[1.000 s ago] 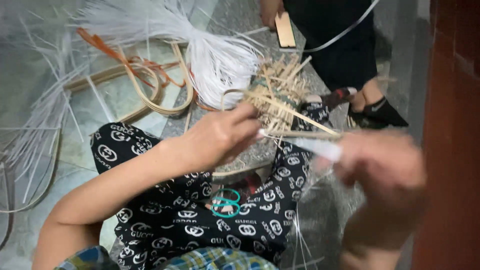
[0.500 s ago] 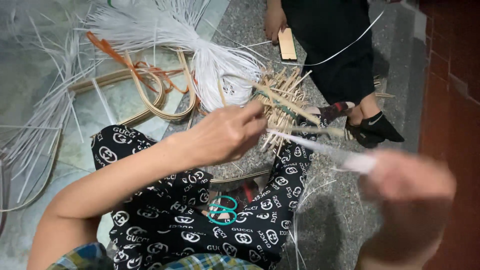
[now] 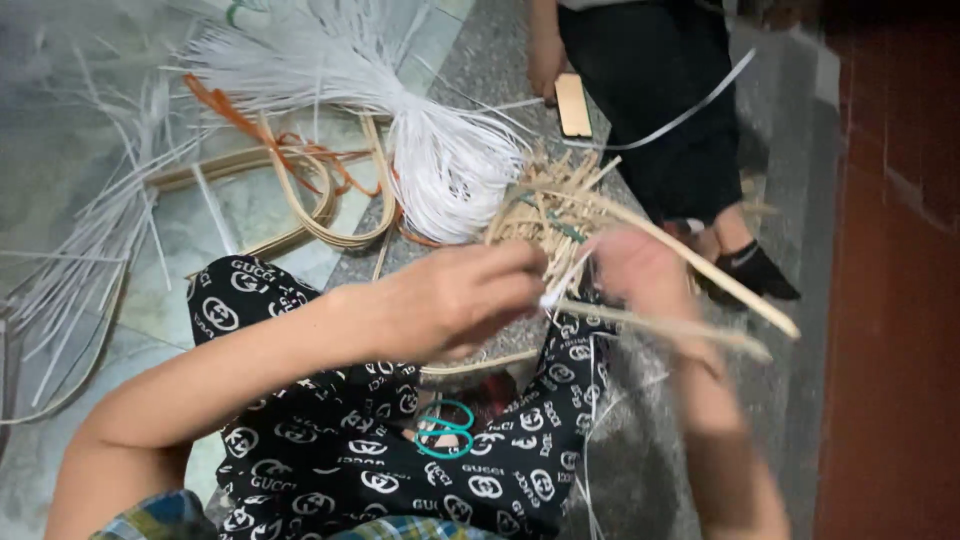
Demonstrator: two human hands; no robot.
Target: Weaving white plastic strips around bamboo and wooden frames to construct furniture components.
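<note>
A half-woven piece of tan cane strips [image 3: 548, 212] sits over my lap, its long stakes sticking out to the right. My left hand [image 3: 455, 300] grips its near edge, fingertips pinched where a thin white strip [image 3: 553, 292] enters the weave. My right hand [image 3: 640, 275] is blurred, close against the piece on the right, and seems closed on that same white strip. A thick bundle of white strips [image 3: 450, 170] lies just behind the woven piece.
Teal-handled scissors [image 3: 445, 430] lie on my patterned black trousers. Coiled tan cane [image 3: 320, 205] and loose white strips [image 3: 90, 260] spread over the tiled floor on the left. Another person stands at the top right, one hand [image 3: 548, 62] holding a flat wooden piece [image 3: 573, 105].
My right hand, stretched far right pulling the white strip taut, has come back in to the woven piece. My left hand has kept its hold.
</note>
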